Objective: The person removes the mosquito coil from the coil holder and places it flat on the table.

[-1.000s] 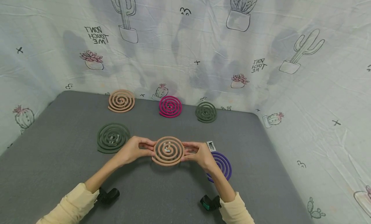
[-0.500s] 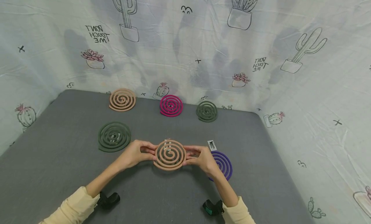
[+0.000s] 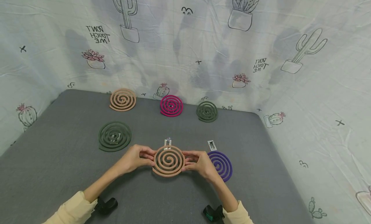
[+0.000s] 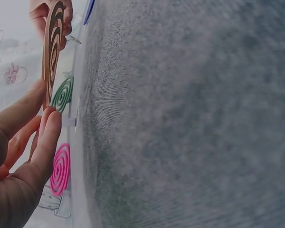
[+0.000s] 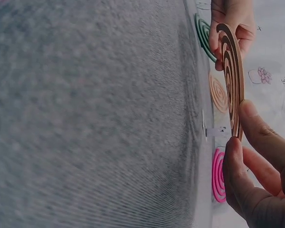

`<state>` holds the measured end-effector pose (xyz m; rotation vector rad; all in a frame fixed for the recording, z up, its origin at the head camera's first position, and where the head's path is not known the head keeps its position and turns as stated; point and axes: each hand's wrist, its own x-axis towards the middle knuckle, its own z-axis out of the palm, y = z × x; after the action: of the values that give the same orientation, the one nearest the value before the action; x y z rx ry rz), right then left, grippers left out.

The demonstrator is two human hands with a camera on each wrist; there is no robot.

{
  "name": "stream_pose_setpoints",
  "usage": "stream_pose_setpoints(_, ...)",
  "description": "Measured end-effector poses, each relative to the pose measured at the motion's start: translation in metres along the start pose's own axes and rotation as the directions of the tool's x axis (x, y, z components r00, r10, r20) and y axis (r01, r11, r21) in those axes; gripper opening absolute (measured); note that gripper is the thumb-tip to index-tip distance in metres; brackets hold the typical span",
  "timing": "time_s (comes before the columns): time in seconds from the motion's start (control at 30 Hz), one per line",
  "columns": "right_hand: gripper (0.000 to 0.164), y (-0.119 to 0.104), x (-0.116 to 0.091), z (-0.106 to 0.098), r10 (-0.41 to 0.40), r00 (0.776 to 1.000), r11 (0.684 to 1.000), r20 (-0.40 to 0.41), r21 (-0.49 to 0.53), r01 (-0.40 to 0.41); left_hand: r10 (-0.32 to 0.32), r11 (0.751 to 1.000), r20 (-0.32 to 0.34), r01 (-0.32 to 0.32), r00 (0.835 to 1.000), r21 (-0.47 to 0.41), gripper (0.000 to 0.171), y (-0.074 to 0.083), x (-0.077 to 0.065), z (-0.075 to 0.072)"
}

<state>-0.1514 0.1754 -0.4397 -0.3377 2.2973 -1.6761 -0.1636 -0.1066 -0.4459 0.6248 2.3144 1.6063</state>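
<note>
A tan mosquito coil [image 3: 169,159] is held flat side toward the head camera, raised above the grey table. My left hand [image 3: 136,158] pinches its left edge between thumb and fingers. On the opposite edge, the thumb and fingers of my right hand [image 3: 201,162] do the same. Both wrist views show the coil [image 4: 46,61] almost edge-on, clear of the tabletop. Just beyond its top edge lies a small metal coil stand [image 3: 165,143], its near end overlapped by the coil in the head view.
A purple coil [image 3: 220,166] lies beside my right forearm, with another metal stand [image 3: 212,145] behind it. A dark green coil [image 3: 114,136] is at left. Along the back are tan [image 3: 123,99], pink [image 3: 171,106] and green coils [image 3: 207,111], before a patterned cloth [image 3: 185,50].
Both hands have drawn the tan coil back toward the body. The metal stand, earlier seen through the coil's rings, now shows mostly beyond its top edge.
</note>
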Motion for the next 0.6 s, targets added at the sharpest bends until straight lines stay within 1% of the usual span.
stream_pose_setpoints(0.13,0.054,0.0014,-0.001,0.002,0.0,1.0,1.0,0.008,0.01,0.0,0.02,1.0,0.018,-0.02,1.0,0.005,0.034,-0.0022,-0.0014,0.0)
stream_pose_setpoints(0.23,0.054,0.002,-0.0008,0.0028,-0.01,1.0,1.0,0.021,0.019,0.009,0.025,0.999,0.029,-0.025,0.999,0.022,0.041,-0.003,-0.002,-0.0004)
stream_pose_setpoints(0.37,0.054,0.004,-0.0001,0.0035,-0.008,0.999,1.0,0.033,0.019,0.007,0.015,0.999,0.044,-0.017,0.999,0.041,0.05,-0.0031,-0.0017,-0.0008)
stream_pose_setpoints(0.6,0.052,0.0075,0.0008,0.0045,0.005,0.999,1.0,0.031,-0.006,-0.004,0.029,0.996,0.062,-0.034,0.998,0.08,0.05,-0.002,0.0003,-0.0008)
